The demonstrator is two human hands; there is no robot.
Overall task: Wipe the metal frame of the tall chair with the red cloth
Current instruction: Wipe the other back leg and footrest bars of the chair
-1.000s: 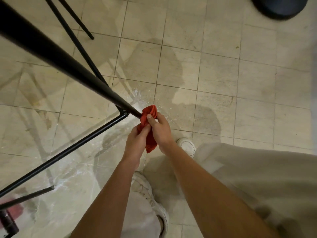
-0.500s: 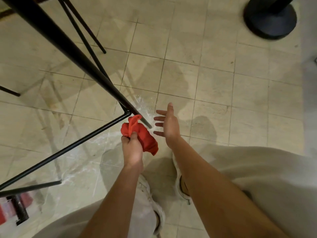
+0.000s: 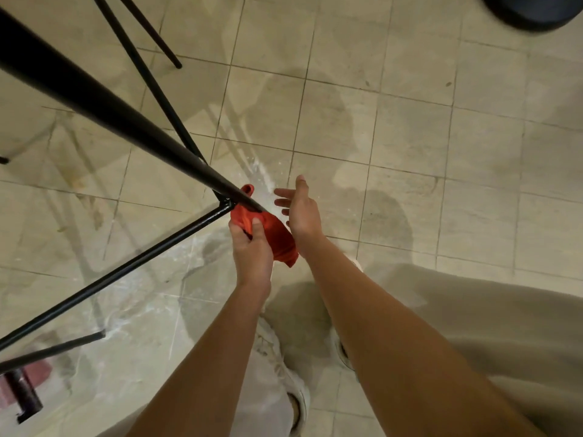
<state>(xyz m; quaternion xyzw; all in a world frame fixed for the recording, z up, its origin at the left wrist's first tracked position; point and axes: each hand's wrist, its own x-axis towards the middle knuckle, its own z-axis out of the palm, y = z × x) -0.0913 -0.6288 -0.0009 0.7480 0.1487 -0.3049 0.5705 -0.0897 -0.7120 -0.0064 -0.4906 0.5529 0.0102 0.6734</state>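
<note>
The red cloth (image 3: 278, 239) was gripped by left hand (image 3: 252, 252) against chair leg (image 3: 126, 121) just ahead; right hand (image 3: 301, 212) was held spread, empty. A fuller wrap was judged needed.

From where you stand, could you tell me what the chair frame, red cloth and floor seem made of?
The chair frame looks like metal tubing painted glossy black: thin highlights run along the bars. The red cloth seems soft fabric, matte, since it bunches and folds. The floor looks like beige stone or ceramic tile, fairly shiny, with grout lines and reflections.
</note>
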